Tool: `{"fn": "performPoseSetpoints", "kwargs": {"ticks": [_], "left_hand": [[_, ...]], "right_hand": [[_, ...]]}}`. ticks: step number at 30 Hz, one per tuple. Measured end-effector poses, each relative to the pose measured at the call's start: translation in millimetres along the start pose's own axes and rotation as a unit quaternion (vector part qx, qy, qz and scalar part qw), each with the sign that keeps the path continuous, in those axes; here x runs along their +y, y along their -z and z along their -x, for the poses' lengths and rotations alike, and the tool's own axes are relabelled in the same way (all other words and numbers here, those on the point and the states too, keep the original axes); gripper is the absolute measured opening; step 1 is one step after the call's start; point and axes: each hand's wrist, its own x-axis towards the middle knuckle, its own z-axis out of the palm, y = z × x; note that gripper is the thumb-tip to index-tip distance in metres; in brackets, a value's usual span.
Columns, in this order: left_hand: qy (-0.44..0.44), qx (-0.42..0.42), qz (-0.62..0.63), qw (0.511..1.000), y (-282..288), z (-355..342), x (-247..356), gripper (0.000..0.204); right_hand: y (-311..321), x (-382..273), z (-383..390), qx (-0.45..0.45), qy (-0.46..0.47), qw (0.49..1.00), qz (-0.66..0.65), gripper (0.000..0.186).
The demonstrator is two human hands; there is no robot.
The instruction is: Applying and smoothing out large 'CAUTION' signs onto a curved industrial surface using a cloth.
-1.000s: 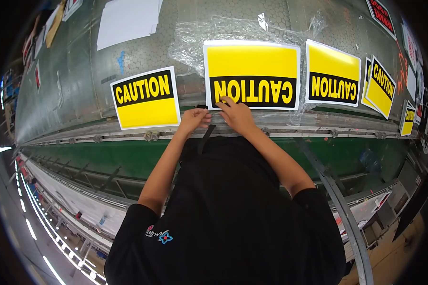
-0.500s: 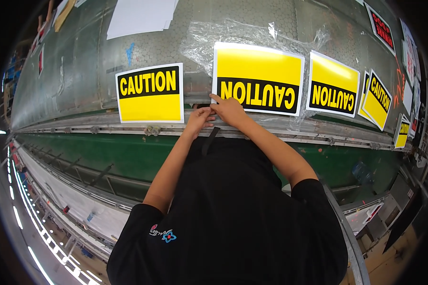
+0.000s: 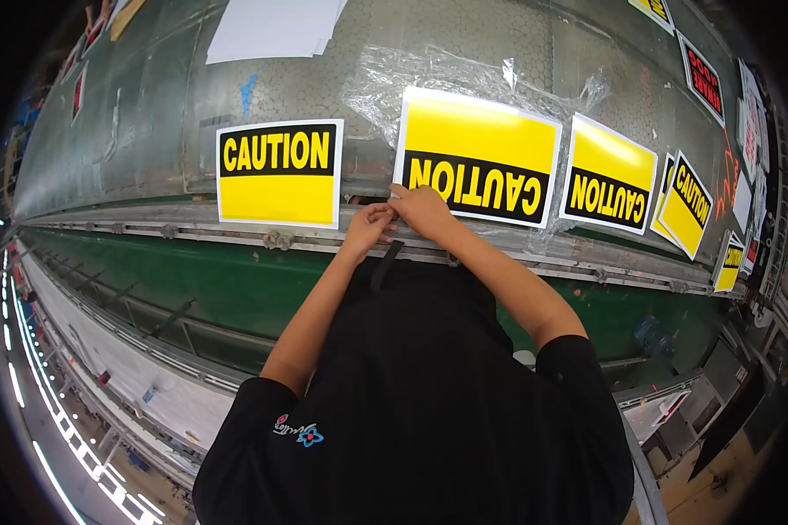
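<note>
My left hand (image 3: pixel 370 230) is closed, its fingertips pinched together beside the lower left corner of a large yellow and black sign (image 3: pixel 486 131). Touching it from the right, my right hand (image 3: pixel 422 213) is also closed and covers that corner. Between the two sets of fingertips, whatever they grip is hidden or too small to make out. The large sign lies with its lettering upside down to me. Left of my hands is another yellow and black sign (image 3: pixel 278 199), its lettering upright. A third, upside-down sign (image 3: pixel 618 149) lies to the right.
Crumpled clear plastic film (image 3: pixel 464 68) lies behind the large sign on the grey worktable (image 3: pixel 149 114). White sheets (image 3: pixel 267 31) are at the back. More yellow signs (image 3: pixel 685 210) overlap farther right. A metal rail (image 3: pixel 184 232) edges the table, with a green surface (image 3: pixel 193 284) below.
The whole view has shifted slightly, so the signs sit a little differently in it. Both hands stay together at the same corner, with only small finger movement.
</note>
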Motion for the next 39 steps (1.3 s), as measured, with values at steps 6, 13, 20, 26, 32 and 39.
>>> {"fn": "performPoseSetpoints", "kwargs": {"ticks": [6, 13, 20, 26, 32, 39], "left_hand": [[-0.026, -0.005, -0.025, 0.999, 0.7, -0.7, -1.7, 0.031], [-0.037, -0.029, -0.059, 0.997, -0.1, 7.1, 8.9, 0.034], [-0.041, -0.007, -0.167, 0.985, -0.7, 17.2, 33.7, 0.048], [0.028, -0.101, 0.114, 0.988, -33.7, 6.3, 87.3, 0.055], [-0.09, -0.097, -0.079, 0.988, -62.5, -8.8, 117.5, 0.035], [-0.121, -0.098, 0.133, 0.979, -74.5, 59.4, 165.5, 0.026]], "right_hand": [[0.2, -8.3, 3.1, 0.019, 0.003, 1.0, -0.011, 0.015], [-2.4, -14.3, 13.9, 0.055, -0.031, 0.998, -0.021, 0.02], [15.6, -18.8, 21.5, 0.11, 0.045, 0.993, -0.022, 0.02], [41.4, -29.7, 33.5, 0.173, 0.052, 0.982, 0.047, 0.023], [69.6, -51.0, 27.5, 0.246, 0.043, 0.968, 0.024, 0.02], [126.7, -87.3, 73.7, 0.311, -0.056, 0.936, -0.153, 0.018]]}}
